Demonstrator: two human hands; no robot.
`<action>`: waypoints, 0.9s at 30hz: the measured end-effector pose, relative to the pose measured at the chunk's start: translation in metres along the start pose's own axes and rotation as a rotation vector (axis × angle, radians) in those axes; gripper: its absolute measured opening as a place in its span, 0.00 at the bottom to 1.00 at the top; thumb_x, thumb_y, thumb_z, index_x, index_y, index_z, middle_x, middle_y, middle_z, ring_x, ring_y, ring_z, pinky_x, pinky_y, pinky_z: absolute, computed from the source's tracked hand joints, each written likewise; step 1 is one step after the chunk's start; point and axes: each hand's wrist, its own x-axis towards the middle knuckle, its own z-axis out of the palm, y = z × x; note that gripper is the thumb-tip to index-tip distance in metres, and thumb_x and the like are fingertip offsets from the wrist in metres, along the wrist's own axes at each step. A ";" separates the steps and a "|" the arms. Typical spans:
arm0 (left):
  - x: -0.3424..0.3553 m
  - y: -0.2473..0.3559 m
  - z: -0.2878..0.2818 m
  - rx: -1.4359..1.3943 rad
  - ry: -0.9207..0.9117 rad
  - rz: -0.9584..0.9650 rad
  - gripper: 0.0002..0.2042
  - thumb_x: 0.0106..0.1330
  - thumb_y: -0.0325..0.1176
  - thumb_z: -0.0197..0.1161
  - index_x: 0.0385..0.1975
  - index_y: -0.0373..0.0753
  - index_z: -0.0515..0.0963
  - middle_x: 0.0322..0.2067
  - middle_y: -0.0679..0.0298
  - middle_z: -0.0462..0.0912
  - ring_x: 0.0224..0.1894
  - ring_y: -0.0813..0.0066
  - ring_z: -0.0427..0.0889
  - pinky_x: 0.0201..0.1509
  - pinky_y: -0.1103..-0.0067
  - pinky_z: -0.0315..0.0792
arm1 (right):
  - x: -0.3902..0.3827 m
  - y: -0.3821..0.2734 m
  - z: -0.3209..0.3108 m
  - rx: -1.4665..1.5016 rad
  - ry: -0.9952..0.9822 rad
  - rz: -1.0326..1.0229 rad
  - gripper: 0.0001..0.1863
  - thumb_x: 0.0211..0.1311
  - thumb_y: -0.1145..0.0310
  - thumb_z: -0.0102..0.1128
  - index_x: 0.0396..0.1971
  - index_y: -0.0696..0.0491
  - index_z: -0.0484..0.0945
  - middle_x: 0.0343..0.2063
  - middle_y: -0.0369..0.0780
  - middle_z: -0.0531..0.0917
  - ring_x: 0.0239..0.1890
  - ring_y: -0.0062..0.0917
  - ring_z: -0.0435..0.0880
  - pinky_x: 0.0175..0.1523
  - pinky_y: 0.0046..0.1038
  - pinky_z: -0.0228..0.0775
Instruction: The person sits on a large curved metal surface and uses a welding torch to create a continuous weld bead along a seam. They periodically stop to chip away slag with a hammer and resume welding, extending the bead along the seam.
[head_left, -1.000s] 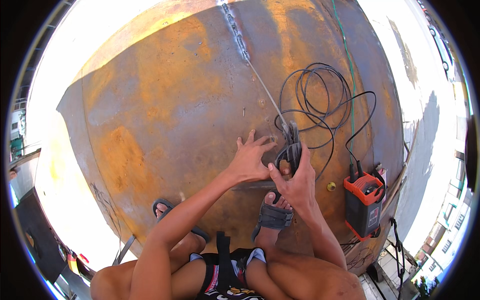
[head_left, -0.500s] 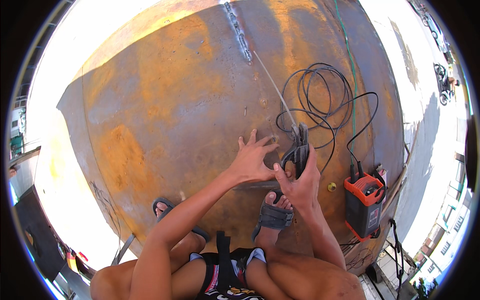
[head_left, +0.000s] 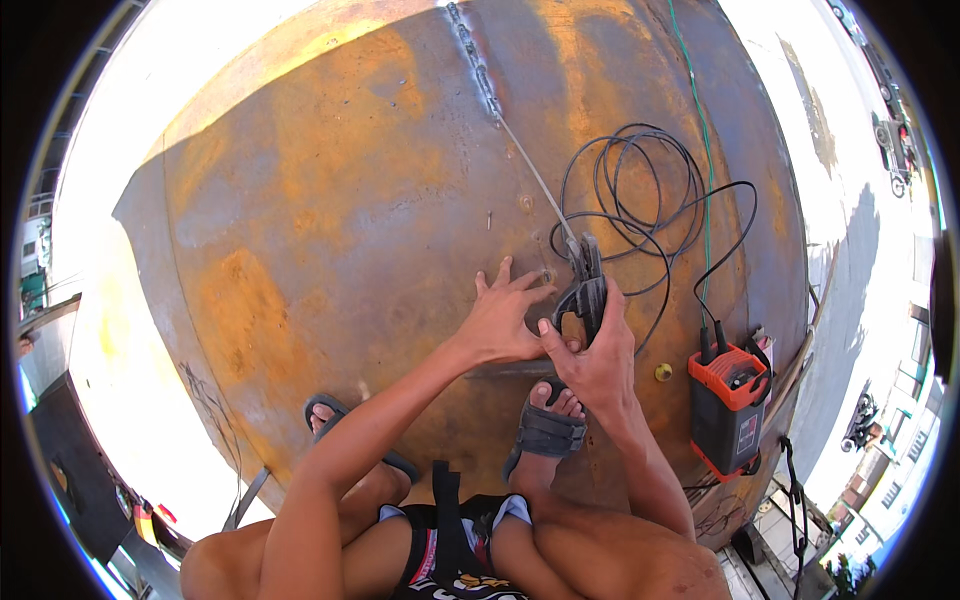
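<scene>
My right hand [head_left: 600,358] is wrapped round a black electrode holder [head_left: 592,296], which grips a thin grey welding rod [head_left: 535,172]. The rod slants up and left, its tip at the near end of a dark, lumpy weld bead [head_left: 474,62]; whether it touches cannot be told. Just left of the holder, my left hand [head_left: 503,322] hovers over or rests on the rusty steel surface [head_left: 350,230]. Its fingers are spread and hold nothing, while its thumb lies close to my right thumb.
At right stands an orange-and-black welding machine [head_left: 727,412] with cables plugged into its top. Loops of black cable [head_left: 650,226] lie beyond the holder. A thin green line [head_left: 704,130] runs along the steel. My sandalled feet [head_left: 549,430] are below my hands; a small yellow round thing [head_left: 663,373] lies nearby.
My right hand and the electrode holder have shifted slightly left and up. The rod's tip has moved from right of the weld bead to its near end. My left hand has hardly moved.
</scene>
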 end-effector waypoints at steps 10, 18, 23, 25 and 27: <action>-0.002 0.004 -0.006 -0.016 -0.016 -0.006 0.42 0.49 0.46 0.67 0.69 0.39 0.77 0.74 0.47 0.71 0.79 0.20 0.52 0.73 0.23 0.45 | -0.004 -0.001 -0.002 -0.028 -0.019 0.002 0.47 0.60 0.56 0.79 0.70 0.65 0.62 0.49 0.57 0.84 0.49 0.54 0.88 0.51 0.44 0.81; -0.002 -0.001 -0.001 -0.034 0.018 0.001 0.41 0.49 0.55 0.71 0.65 0.42 0.82 0.73 0.45 0.72 0.78 0.21 0.54 0.71 0.20 0.43 | -0.006 -0.001 -0.001 0.016 -0.032 0.050 0.47 0.61 0.56 0.78 0.70 0.65 0.61 0.49 0.57 0.84 0.47 0.51 0.89 0.51 0.43 0.81; -0.001 0.009 -0.012 -0.060 -0.041 -0.036 0.49 0.51 0.67 0.74 0.71 0.40 0.76 0.74 0.48 0.70 0.80 0.24 0.51 0.74 0.24 0.43 | -0.004 0.004 -0.005 0.160 0.002 0.094 0.40 0.63 0.59 0.78 0.65 0.63 0.65 0.40 0.45 0.84 0.35 0.30 0.86 0.42 0.34 0.80; 0.000 0.008 -0.013 -0.094 -0.024 -0.045 0.53 0.49 0.75 0.72 0.69 0.39 0.77 0.74 0.47 0.71 0.80 0.24 0.52 0.74 0.23 0.43 | -0.002 0.000 -0.010 0.621 0.054 0.336 0.37 0.64 0.59 0.78 0.62 0.62 0.67 0.37 0.40 0.82 0.32 0.22 0.81 0.39 0.29 0.77; 0.000 0.007 -0.012 -0.127 0.001 -0.046 0.59 0.44 0.85 0.68 0.67 0.38 0.80 0.74 0.45 0.71 0.79 0.24 0.54 0.73 0.22 0.44 | -0.001 -0.002 -0.009 0.716 0.108 0.370 0.34 0.65 0.61 0.78 0.61 0.61 0.69 0.34 0.34 0.80 0.28 0.15 0.75 0.34 0.22 0.71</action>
